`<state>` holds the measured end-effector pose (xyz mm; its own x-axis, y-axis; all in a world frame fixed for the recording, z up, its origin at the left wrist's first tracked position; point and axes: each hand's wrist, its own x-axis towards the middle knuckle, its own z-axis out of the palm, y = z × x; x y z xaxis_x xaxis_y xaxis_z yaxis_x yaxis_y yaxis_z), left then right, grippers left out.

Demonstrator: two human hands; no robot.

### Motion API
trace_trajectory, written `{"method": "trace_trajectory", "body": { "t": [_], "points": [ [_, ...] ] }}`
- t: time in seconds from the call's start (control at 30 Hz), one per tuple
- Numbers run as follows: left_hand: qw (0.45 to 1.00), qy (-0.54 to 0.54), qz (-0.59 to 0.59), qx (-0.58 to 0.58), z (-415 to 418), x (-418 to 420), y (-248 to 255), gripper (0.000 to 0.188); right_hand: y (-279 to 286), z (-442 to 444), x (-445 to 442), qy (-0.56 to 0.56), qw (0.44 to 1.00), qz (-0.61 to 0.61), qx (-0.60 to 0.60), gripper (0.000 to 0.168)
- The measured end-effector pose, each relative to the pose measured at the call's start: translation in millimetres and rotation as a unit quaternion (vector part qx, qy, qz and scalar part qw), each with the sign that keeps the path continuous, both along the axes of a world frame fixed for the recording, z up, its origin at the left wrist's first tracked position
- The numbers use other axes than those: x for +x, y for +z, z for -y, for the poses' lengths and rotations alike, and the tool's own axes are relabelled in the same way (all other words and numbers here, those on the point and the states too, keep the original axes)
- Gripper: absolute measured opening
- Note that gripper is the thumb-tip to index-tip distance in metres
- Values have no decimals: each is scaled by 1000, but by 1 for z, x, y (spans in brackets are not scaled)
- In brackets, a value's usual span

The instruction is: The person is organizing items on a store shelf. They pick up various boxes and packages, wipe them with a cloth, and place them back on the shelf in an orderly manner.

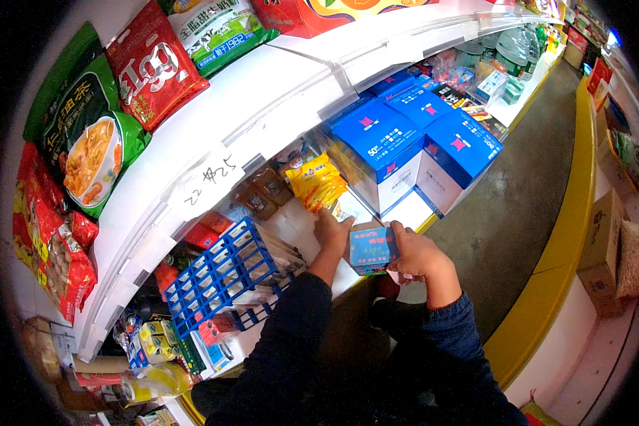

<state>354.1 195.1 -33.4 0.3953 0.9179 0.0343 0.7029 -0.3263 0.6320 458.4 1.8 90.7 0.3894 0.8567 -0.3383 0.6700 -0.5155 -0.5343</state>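
Observation:
My right hand (418,253) grips a small blue box with red print (374,247) by its right side, just in front of the shelf edge. My left hand (332,234) is beside that box on the left, over the lower shelf, near a stack of yellow packets (316,182); its fingertips are partly hidden, so whether it holds anything is unclear. Large blue and white LED bulb boxes (375,136) stand on the shelf beyond both hands. A blue plastic grid rack (223,274) stands left of my left forearm.
Above the lower shelf runs an upper white shelf (293,69) with a red food bag (154,66) and a green food bag (93,138). Right of the aisle floor (511,207) is a yellow-edged shelf (556,266) with a cardboard box (603,250). Large water bottles (513,50) stand farther along.

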Motion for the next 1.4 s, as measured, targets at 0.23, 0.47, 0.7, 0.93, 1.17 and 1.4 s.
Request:
{"method": "trace_trajectory", "body": {
  "t": [0.23,0.47,0.7,0.93,1.17,1.4],
  "points": [
    [903,43,426,-39,-5,-30,72,38,-15,-22,1,18,998,31,58,88],
    [877,-12,460,-139,-16,-53,56,45,-35,-72,-24,-59,959,99,257,80],
    [961,-59,269,-36,2,-40,41,52,-41,-71,-25,-136,987,83,34,39],
    [976,-19,48,210,11,-39,56,62,-31,-54,-24,-23,999,47,-14,46],
    [958,-56,266,-87,31,-27,58,44,-79,-72,-20,-112,981,-18,157,37],
    [900,-70,401,-155,16,-27,-2,37,-98,-84,-29,-140,964,-63,215,36]
  ]
}}
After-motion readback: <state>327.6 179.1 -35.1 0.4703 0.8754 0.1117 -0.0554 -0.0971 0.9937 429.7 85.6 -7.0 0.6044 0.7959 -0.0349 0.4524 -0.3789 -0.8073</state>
